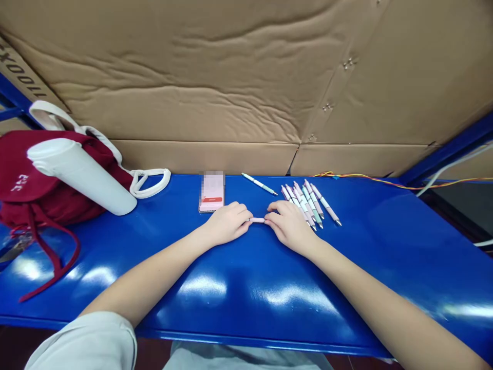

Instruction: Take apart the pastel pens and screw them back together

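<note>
Pink pen part (257,220) sits pinched end to end between my left hand (227,223) and right hand (288,226), both grips narrow, over the blue table (346,267). Loose pens (310,205) lie just beside my right hand; a phone (211,191) lies beside my left, with one more pen (259,183) beyond.

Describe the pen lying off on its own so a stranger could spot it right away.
On the glossy blue bench, look past the person's right hand to the fan of pens. Just left of that fan, near the far edge, lies a single pale pen, tip pointing right. Unlike its neighbours, it touches no other pen.
</note>
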`<state>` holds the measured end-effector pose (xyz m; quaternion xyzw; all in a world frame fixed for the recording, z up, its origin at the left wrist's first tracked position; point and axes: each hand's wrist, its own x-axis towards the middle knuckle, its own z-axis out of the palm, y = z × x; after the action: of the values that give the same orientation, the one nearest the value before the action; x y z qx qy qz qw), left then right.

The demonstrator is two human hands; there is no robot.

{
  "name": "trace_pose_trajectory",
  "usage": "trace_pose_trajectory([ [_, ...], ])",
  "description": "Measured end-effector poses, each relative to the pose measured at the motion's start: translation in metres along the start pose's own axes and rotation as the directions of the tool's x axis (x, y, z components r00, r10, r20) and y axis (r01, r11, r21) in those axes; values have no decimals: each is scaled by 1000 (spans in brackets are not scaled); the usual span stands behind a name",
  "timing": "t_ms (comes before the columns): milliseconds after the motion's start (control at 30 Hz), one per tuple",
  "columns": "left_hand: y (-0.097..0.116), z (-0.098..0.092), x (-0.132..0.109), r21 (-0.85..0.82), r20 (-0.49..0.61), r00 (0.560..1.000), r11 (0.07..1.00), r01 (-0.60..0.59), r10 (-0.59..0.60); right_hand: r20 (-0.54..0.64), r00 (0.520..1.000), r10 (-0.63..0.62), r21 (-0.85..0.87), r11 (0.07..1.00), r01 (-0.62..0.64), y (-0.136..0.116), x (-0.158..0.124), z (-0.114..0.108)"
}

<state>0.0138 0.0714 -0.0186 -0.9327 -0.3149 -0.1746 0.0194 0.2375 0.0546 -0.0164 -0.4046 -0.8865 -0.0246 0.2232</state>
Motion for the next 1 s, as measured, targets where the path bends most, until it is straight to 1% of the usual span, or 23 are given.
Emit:
trace_pose_trajectory([
  [67,1,-1,0,10,4,1000,1000,4,-4,10,1000,14,10,1000,-14,-1,0,0],
  [200,1,-3,2,7,7,1000,1000,-1,1,27,997,67,88,994,-69,-2,-1,1],
  [333,2,-2,2,-35,14,1000,999,-15,16,48,996,69,129,989,-75,1,-1,2],
  [433,2,-2,1,-71,-2,1000,997,-13,13,37,996,87,159,983,-91,1,-1,2],
  [533,3,-3,1,-72,-21,1000,997,-8,6,28,995,93,158,983,-96,-1,-1,0],
  [767,4,0,1,-2,-11,998,998,-55,55,63,997,35,83,996,-40,1,0,1],
  [867,5,2,1,59,-2,997,995,-81,81,64,998,30,98,995,-36,3,0,2],
  [1000,6,3,-1,120,11,997,990,-79,78,56,998,39,153,987,-47,6,0,5],
])
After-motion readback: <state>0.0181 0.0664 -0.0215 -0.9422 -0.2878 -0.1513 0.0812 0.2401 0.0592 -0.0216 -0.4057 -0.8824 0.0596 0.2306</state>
